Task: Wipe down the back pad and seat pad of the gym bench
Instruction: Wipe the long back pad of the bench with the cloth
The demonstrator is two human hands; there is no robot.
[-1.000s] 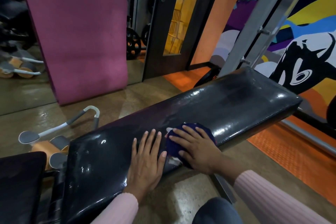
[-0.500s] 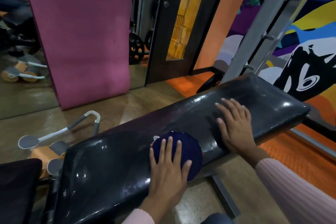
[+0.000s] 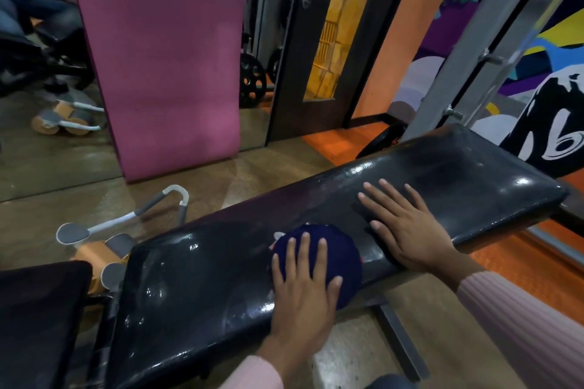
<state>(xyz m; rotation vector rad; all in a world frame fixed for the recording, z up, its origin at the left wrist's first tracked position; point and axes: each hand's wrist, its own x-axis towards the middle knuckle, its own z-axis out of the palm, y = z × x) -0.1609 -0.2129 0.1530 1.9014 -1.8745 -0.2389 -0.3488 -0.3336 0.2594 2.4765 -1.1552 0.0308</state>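
The long black back pad (image 3: 458,174) of the gym bench runs from lower left to upper right, glossy with wet streaks. A dark blue cloth (image 3: 341,249) lies near its front edge. My left hand (image 3: 303,287) presses flat on the cloth with straight fingers. My right hand (image 3: 407,224) rests flat on the bare pad just to the right of the cloth, fingers spread. The black seat pad (image 3: 38,319) shows at the bottom left, apart from both hands.
A pink mat (image 3: 164,57) leans against a mirror behind the bench. An orange ab roller (image 3: 104,249) with grey handles lies on the floor beside the pads. A slanted metal rack upright (image 3: 467,50) rises at the right. The bench's steel leg (image 3: 398,338) angles under the pad.
The cloth passed from my right hand to my left. My right hand moved right onto the bare pad. Since half a second ago both hands have held about the same place.
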